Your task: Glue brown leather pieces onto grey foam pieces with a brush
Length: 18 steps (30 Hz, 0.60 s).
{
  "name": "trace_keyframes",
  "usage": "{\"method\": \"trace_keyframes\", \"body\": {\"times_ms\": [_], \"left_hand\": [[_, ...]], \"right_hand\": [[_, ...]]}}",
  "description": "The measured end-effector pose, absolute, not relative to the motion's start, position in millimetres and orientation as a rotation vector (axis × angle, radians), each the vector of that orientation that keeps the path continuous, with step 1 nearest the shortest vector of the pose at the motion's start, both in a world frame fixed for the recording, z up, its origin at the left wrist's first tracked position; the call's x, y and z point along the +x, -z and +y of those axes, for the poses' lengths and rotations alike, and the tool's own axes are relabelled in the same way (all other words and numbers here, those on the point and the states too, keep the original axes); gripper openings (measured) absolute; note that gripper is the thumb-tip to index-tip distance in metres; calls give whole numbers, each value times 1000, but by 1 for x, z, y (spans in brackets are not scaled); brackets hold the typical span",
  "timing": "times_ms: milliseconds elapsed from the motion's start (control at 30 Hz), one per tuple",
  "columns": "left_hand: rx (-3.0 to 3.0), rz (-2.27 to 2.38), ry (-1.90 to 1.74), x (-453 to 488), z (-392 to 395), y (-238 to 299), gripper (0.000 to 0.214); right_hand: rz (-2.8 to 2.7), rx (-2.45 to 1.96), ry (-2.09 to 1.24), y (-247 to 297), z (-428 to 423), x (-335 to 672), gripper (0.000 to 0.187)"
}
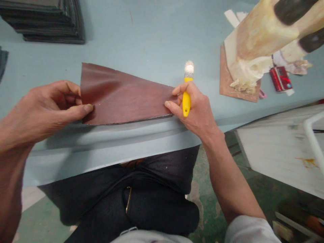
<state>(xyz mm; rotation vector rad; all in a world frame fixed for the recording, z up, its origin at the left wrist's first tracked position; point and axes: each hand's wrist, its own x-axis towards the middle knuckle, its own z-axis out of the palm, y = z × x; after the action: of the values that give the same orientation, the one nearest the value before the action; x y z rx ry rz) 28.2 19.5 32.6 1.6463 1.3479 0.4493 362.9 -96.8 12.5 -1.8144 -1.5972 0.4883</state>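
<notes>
A reddish-brown leather piece (126, 96) is stretched between my two hands, just above the front of the table. My left hand (57, 106) pinches its left end, thumb on top and fingers behind. At the right end, my right hand (193, 104) grips the leather between thumb and fingertips. That same hand also carries a small yellow-handled brush (186, 101), lying across the fingers with its whitish bristles pointing away from me. The leather's near edge looks dark and slightly bowed.
A blue-grey sheet covers the table (152, 40). Dark folded pieces (55, 23) are stacked at the back left. At right, a glue-crusted container (263, 33) stands on a brown board (225, 77), beside a red can (280, 79). A white panel (283, 145) is at the lower right.
</notes>
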Motion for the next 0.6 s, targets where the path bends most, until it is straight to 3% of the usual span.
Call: {"method": "trace_keyframes", "body": {"times_ms": [333, 600], "left_hand": [[1668, 1341, -439, 32, 18, -35, 25], [1589, 1133, -512, 32, 19, -31, 40]], "right_hand": [[-1596, -1785, -503, -12, -97, 366, 31], [-1609, -1823, -484, -11, -100, 368, 35]]}}
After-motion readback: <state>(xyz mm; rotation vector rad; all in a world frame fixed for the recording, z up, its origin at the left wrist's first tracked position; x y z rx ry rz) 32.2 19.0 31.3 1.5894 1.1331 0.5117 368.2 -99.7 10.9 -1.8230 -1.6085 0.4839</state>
